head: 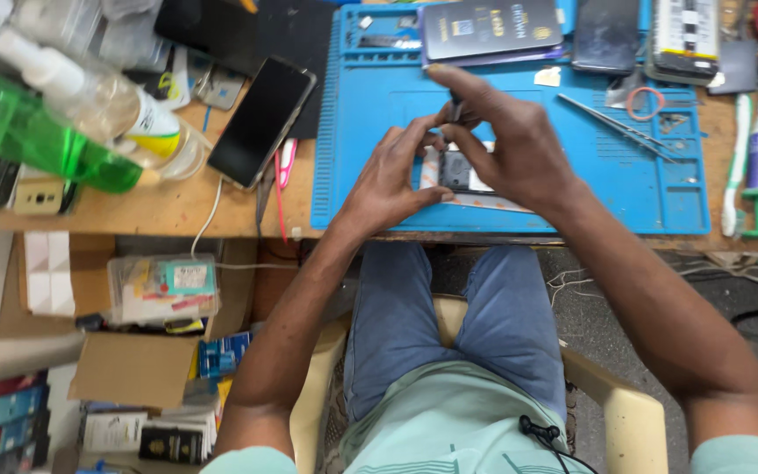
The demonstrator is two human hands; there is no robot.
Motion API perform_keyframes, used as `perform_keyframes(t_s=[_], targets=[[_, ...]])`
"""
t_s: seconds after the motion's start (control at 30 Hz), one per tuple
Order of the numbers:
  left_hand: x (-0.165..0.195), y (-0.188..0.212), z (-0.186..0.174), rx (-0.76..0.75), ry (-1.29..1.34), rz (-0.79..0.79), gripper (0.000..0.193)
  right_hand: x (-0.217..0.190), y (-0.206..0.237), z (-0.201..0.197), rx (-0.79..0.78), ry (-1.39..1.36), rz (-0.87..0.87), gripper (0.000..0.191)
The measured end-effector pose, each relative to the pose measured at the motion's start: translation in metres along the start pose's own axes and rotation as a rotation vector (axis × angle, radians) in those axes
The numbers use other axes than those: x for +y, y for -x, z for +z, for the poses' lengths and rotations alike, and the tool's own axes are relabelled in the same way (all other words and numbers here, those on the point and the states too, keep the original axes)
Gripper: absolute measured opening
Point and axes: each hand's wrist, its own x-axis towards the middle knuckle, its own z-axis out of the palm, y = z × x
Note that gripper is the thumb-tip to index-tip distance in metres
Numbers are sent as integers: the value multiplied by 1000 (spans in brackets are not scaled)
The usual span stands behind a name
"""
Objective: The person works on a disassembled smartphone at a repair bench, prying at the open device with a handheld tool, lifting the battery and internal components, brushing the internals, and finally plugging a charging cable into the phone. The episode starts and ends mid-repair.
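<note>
From the head camera, we see both hands meeting over a small phone part point(460, 172), dark with a pale frame, lying on the blue mat point(361, 175) near the front edge of the worktop point(168, 206). Our left hand point(392, 175) pinches the part's left edge with fingertips to steady it. Our right hand point(506, 140) is closed on a thin tool point(455, 107), its tip pointing down at the part. We judge the part light, stiff and fragile, best held by its edges. A dark phone point(261, 121) lies to the left beside clear spray bottles point(89, 92); tweezers point(616, 127) rest on the mat to the right.
</note>
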Motion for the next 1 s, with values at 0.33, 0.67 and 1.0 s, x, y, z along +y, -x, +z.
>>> perform_keyframes(t_s=[0.33, 0.67, 1.0], targets=[[7, -5, 5, -30, 4, -49, 94, 1, -2, -1, 1, 46, 40, 60], [-2, 0, 9, -38, -38, -51, 93, 11, 3, -10, -43, 43, -42, 64], [81, 16, -47, 368, 209, 182, 67, 8, 5, -6, 58, 31, -4, 68]])
